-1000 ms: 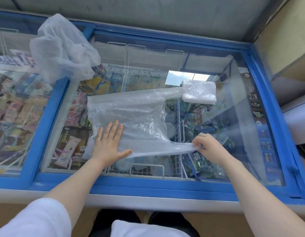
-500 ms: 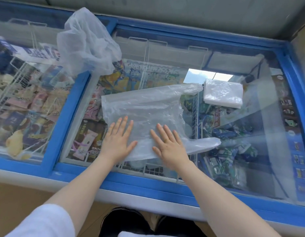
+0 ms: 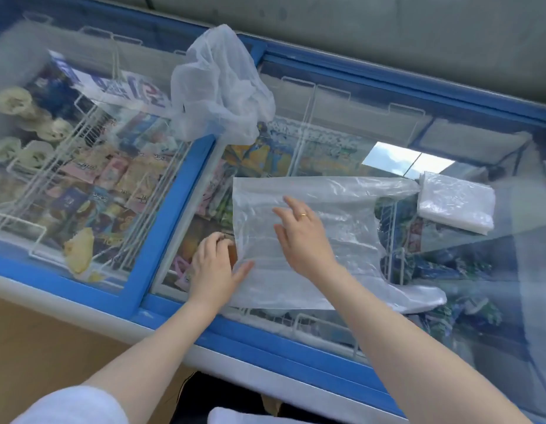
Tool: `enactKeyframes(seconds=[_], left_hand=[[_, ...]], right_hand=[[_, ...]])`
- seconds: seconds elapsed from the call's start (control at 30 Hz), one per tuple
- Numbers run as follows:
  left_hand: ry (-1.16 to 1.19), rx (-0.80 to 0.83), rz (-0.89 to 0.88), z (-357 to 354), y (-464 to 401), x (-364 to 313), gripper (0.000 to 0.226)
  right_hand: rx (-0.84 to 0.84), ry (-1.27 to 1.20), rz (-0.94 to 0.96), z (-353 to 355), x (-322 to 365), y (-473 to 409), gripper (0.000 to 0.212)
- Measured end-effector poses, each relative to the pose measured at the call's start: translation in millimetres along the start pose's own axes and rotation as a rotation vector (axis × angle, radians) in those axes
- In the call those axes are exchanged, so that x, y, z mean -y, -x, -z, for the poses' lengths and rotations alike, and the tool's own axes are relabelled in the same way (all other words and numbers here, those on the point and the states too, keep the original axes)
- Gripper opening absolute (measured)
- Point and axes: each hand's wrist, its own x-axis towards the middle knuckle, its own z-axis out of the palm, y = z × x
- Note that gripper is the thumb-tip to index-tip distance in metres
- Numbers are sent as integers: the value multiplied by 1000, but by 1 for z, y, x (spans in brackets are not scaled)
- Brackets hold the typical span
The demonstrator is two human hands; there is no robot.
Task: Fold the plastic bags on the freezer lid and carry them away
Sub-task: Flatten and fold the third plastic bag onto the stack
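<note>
You had the clear bag [image 3: 320,240] spread flat on the freezer lid [image 3: 186,191], left hand [image 3: 215,264] curled round its left edge and right hand [image 3: 302,237] resting flat and relaxed on the middle. Honestly I'd have pinned the centre firmly while lifting that edge over, or the slick plastic likely slides on the glass. The crumpled bag [image 3: 219,87] and the folded one [image 3: 456,201] sat further back.

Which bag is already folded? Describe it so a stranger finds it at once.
Start at the blue-framed freezer lid and go to its right-hand glass pane. Beyond the far right corner of the flat bag under the hands lies the folded bag: a small, thick white rectangle, unlike the crumpled bag heaped on the frame.
</note>
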Motion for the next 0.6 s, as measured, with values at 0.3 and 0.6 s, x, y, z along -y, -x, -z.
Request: enactKeyframes(seconds=[0.3, 0.6], left_hand=[[63, 75, 12, -1, -14, 2, 36], [658, 196, 164, 27, -36, -10, 20]], right_hand=[[363, 131, -105, -14, 29, -132, 27], [-32, -522, -263, 32, -15, -123, 38]])
